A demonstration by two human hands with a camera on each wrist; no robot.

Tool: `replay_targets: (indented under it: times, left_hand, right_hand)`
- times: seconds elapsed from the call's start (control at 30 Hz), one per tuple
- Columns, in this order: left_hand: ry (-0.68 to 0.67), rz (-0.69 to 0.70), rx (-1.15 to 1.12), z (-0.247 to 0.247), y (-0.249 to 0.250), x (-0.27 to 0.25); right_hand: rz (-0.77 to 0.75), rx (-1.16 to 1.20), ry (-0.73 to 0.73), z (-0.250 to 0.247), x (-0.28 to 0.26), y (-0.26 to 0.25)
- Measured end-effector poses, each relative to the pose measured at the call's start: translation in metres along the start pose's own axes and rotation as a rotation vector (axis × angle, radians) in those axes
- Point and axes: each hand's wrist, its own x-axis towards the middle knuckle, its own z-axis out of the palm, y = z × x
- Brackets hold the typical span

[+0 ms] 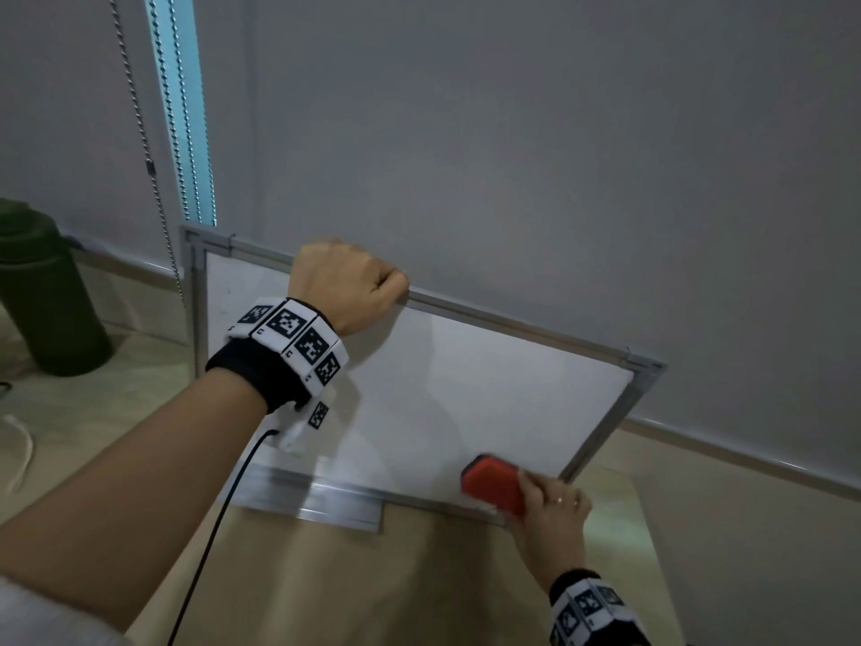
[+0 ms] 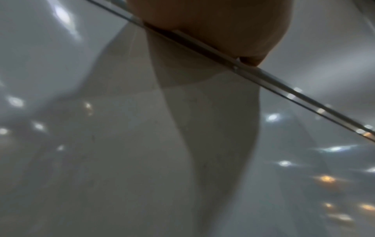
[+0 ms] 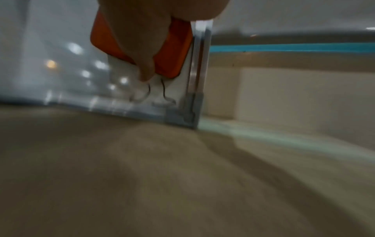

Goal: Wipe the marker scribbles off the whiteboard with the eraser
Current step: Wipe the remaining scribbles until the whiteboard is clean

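Observation:
A metal-framed whiteboard (image 1: 466, 389) stands tilted on a table, leaning back toward the wall. My left hand (image 1: 347, 282) grips its top edge, fingers curled over the frame (image 2: 202, 46). My right hand (image 1: 550, 510) holds a red eraser (image 1: 494, 482) pressed flat against the board near its lower right corner. In the right wrist view, thin black marker scribbles (image 3: 164, 91) show just below the eraser (image 3: 172, 52), close to the corner of the frame (image 3: 190, 115). The rest of the board surface looks white in the head view.
A dark green bottle (image 1: 46, 296) stands on the table at the far left. A bead chain (image 1: 149, 165) hangs by the window blind behind the board. A black cable (image 1: 223, 515) runs down from my left wristband. The tan tabletop (image 1: 372, 589) stretches in front.

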Motion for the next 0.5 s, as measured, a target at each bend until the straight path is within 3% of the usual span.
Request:
replay_targets:
  times: [0.07, 0.13, 0.23, 0.37, 0.43, 0.5]
  left_hand:
    - [-0.014, -0.009, 0.01, 0.0, 0.0, 0.002]
    - [-0.021, -0.02, 0.009, 0.0, 0.001, 0.003]
    - [-0.026, -0.023, 0.018, -0.001, 0.001, 0.003]
    - [-0.028, -0.032, 0.032, 0.003, -0.001, 0.006]
    - [-0.033, -0.03, 0.031, 0.004, -0.001, 0.007]
    - [-0.038, -0.026, 0.024, 0.005, -0.002, 0.008]
  right_hand:
    - [-0.058, -0.028, -0.186, 0.013, -0.015, -0.001]
    - [-0.07, -0.04, -0.253, 0.017, -0.018, 0.0]
    - [-0.1, -0.034, -0.078, 0.007, -0.014, 0.004]
    - [0.057, 0.008, 0.117, -0.002, -0.004, 0.003]
    - [0.028, -0.003, 0.093, 0.001, -0.006, 0.002]
    - [-0.024, -0.02, -0.076, 0.01, -0.012, 0.001]
